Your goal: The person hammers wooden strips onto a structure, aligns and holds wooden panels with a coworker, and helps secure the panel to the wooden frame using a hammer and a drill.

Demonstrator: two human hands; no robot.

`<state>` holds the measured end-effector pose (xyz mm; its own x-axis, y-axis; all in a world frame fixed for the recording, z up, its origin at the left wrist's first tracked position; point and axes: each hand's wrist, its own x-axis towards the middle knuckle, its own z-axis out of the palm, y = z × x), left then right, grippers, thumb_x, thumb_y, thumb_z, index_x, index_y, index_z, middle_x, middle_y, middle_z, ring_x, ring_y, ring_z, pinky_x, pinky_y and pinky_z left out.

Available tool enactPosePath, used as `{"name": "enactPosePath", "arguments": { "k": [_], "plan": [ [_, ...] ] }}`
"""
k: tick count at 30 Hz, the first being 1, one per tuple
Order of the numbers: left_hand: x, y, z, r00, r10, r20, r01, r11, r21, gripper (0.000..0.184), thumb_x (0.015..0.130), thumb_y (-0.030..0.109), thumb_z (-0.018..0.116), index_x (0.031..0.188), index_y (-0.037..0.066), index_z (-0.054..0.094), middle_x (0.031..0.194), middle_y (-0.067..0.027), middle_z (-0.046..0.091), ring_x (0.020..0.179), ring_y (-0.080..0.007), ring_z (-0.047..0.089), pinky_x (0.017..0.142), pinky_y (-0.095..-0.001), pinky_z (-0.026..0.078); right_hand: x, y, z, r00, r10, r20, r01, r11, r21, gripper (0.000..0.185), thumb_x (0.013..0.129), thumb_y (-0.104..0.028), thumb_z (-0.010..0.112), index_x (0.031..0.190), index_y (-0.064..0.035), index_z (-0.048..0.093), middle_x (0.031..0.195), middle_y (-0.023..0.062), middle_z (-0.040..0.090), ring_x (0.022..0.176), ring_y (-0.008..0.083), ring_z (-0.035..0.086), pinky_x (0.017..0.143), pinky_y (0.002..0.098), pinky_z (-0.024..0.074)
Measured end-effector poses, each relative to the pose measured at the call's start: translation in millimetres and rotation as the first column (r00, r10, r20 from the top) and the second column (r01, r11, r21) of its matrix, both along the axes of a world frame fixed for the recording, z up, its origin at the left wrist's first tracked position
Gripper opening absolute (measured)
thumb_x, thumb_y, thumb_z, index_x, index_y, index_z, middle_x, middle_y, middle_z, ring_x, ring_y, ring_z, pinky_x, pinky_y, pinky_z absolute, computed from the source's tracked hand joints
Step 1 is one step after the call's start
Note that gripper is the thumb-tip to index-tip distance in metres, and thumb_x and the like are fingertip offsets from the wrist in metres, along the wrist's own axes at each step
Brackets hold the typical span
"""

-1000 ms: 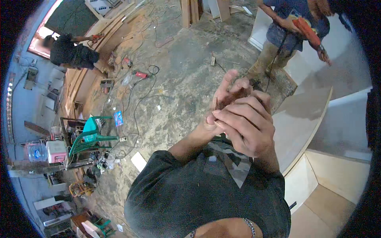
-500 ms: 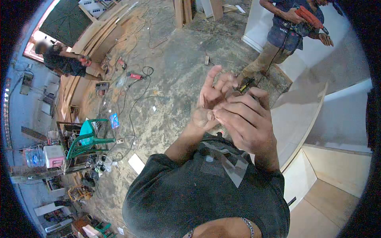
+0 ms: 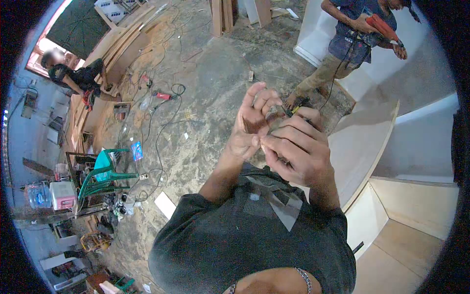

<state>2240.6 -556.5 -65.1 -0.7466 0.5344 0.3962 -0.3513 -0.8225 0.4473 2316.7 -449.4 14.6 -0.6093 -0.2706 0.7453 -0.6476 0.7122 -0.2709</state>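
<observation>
My left hand [image 3: 250, 122] is raised in front of my chest, palm turned up, fingers loosely bent and apart. Against its thumb rest the fingertips of my right hand [image 3: 301, 147], whose thumb and index are pinched together. Anything small between those fingertips is hidden from view. Both hands are in the air above the floor, in front of my dark T-shirt [image 3: 245, 245].
To my right stands a curved pale panel [image 3: 364, 147] beside wooden box panels [image 3: 409, 206]. A co-worker with a red drill [image 3: 383, 27] is at upper right; another sits at upper left. Cables and a red power tool [image 3: 161, 95] lie on the floor near a green chair [image 3: 105, 171].
My right fingertips stay at my left thumb, with both hands shifted slightly left. The person at upper left has lowered from a bent stance to sitting, the red tool now lower.
</observation>
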Motion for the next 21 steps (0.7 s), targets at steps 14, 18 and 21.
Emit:
{"name": "enactPosePath", "arguments": {
  "k": [14,18,21],
  "plan": [
    [-1.6,6.5,-1.2,0.999,0.035,-0.028,-0.037,0.997,-0.069,0.111,0.039,0.027,0.087,0.128,0.007,0.024,0.118,-0.0082,0.041,0.111,-0.0216,0.041,0.091,-0.0347,0.035,-6.5,-2.3,-2.1,0.998,0.037,-0.054,-0.045,0.987,-0.156,0.021,0.053,0.001,0.068,0.071,-0.0076,0.060,0.066,0.0022,0.056,0.062,0.0176,0.054,0.070,0.0337,0.0412],
    [-2.5,6.5,-2.9,0.999,0.034,-0.033,-0.036,0.997,-0.072,0.111,0.040,0.027,0.087,0.128,0.007,0.023,0.118,-0.0081,0.041,0.111,-0.0217,0.041,0.091,-0.0346,0.035,-7.4,-2.9,-3.6,0.998,0.030,-0.046,-0.037,0.987,-0.157,0.021,0.054,0.001,0.068,0.072,-0.0076,0.060,0.067,0.0022,0.057,0.063,0.0175,0.054,0.070,0.0338,0.0413],
    [-2.0,6.8,-4.3,1.000,0.012,-0.028,-0.012,1.000,-0.002,0.107,0.044,0.025,0.085,0.129,0.007,0.023,0.119,-0.0084,0.040,0.111,-0.0214,0.040,0.092,-0.0342,0.034,-8.4,-2.7,-6.7,0.999,0.007,-0.049,-0.014,0.987,-0.162,0.021,0.054,0.001,0.069,0.072,-0.0077,0.060,0.067,0.0020,0.057,0.063,0.0176,0.055,0.070,0.0337,0.0413]
  ]
}}
